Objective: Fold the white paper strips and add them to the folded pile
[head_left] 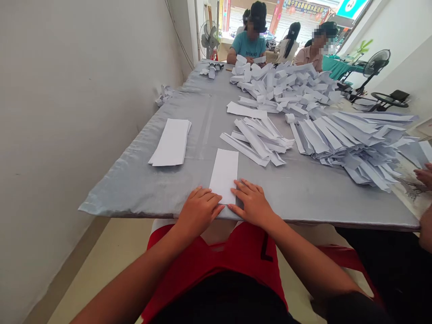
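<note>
A white rectangular sheet of paper [224,168] lies flat near the table's front edge. My left hand [199,208] rests at its lower left corner, fingers apart. At the lower right side of the sheet is my right hand [251,201], fingers spread and touching the paper's edge. Both thumbs point toward each other along the bottom of the sheet. To the left sits a stack of similar white sheets [170,141]. Several folded strips [256,140] lie loosely beyond my right hand.
On the grey tablecloth [141,189], a large bundle of folded paper [347,139] lies at the right and a heap of folded pieces [283,85] farther back. Other people sit at the far side; a neighbour's hand [424,176] shows at the right edge.
</note>
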`<state>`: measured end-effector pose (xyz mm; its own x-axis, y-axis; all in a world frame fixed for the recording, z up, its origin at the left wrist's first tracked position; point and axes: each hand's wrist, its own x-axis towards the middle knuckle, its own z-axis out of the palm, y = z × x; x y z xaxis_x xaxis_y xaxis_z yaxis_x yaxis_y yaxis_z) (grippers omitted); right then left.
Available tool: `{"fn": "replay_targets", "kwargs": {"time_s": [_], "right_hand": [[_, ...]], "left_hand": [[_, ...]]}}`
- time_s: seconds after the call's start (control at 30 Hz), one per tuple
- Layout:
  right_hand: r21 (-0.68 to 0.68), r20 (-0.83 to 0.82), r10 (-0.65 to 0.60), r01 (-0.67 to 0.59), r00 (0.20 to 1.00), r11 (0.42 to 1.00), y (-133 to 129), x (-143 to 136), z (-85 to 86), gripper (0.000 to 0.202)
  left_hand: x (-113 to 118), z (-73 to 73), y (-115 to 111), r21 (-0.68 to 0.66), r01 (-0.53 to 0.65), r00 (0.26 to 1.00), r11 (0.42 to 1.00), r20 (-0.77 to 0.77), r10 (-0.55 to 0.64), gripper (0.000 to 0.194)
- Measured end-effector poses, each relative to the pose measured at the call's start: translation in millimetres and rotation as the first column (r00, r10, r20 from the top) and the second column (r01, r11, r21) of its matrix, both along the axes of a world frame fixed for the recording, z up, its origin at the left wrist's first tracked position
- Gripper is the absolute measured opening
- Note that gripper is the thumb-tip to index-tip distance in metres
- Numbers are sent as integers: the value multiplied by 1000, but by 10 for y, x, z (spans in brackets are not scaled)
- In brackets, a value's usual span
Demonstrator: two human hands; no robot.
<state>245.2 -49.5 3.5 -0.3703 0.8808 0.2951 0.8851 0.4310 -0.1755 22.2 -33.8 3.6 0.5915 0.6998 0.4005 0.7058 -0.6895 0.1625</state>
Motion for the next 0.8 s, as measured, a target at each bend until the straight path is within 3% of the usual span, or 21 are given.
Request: {"fn": "replay_targets", "kwargs": {"time_s": [0.17,0.27,0.33,0.43,0.57,0.7,0.8], "right_hand": [[-58,-161,43,-53,986,997,-70,-158,-18,17],[-116,-279,38,-73,959,991,-100,-175,46,12],[-141,-318,101,-152,943,978,-88,-114,110,12],[-116,-249,227,-262,942,958,-20,77,184,22],[-69,-1,241,-240,971,968,83,368,181,45],[-13,68,246,-246,967,969,95,513,115,22],[45,65,196,-200,978,979,47,524,79,23]], "left_hand": [[26,63,13,-24,149,989,989,-6,-149,40],[45,65,29,-39,240,971,970,-4,-241,39],[34,57,40,-36,270,963,962,-12,-271,33],[-24,46,54,-20,304,952,952,-26,-305,25],[-134,42,83,4,368,930,930,-12,-368,33],[-236,41,126,70,352,935,933,12,-353,34],[-291,49,132,51,255,967,966,-23,-254,27]]}}
